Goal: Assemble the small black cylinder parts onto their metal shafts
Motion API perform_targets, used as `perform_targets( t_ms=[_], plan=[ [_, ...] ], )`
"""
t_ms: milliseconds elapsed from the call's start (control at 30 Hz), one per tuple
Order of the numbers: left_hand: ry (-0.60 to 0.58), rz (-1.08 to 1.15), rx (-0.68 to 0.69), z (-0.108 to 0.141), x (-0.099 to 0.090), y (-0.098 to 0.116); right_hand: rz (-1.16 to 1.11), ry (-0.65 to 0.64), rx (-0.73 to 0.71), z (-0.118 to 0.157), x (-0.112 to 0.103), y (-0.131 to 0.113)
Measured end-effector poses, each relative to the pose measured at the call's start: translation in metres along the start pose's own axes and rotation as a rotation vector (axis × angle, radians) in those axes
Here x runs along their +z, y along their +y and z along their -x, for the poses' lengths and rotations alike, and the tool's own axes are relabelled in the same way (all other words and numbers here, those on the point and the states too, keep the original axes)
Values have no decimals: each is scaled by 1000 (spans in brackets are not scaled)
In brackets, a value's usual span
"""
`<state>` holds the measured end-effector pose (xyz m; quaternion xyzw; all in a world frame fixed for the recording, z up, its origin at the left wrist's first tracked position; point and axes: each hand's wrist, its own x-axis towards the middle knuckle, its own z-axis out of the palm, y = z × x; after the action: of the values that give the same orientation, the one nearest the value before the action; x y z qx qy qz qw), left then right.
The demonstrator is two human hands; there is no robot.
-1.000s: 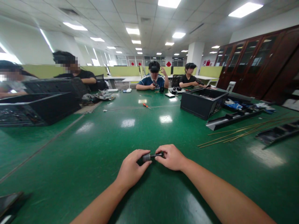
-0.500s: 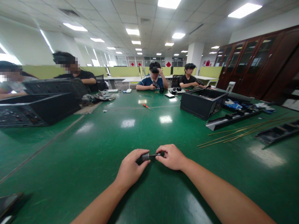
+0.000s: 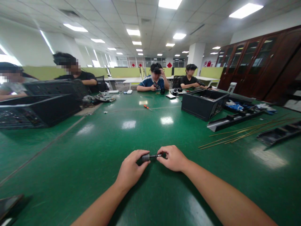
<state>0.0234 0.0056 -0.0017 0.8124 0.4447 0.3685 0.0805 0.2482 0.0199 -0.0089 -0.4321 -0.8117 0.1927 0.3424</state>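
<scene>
Between our two hands, low in the middle of the view, a small grey cylinder (image 3: 145, 157) with a dark shaft (image 3: 153, 156) lies level above the green desk (image 3: 94, 147). Our left hand (image 3: 130, 166) pinches the cylinder between thumb and fingers; our right hand (image 3: 172, 158) has thumb and fingertips closed on the shaft's far end. Over the last second the cylinder has shifted slightly left and the gap between the hands has widened a touch—we judge this a gentle pull or turn, with the two parts not yet visibly separated. Our own fingers hide both ends, so we cannot tell how they join. Farther out lie an orange screwdriver (image 3: 146, 107) and, to the right, thin brass-coloured rods (image 3: 246, 131) and an open black case (image 3: 196, 106)—all well apart from our hands. Co-workers sit beyond.
</scene>
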Motion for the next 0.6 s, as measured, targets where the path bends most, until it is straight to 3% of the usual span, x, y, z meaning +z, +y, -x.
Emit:
perform_targets(
  t_ms=[600],
  plan=[
    [-2,-32,14,-1,-5,-2,9,0,53,0,0,2]
  ],
)
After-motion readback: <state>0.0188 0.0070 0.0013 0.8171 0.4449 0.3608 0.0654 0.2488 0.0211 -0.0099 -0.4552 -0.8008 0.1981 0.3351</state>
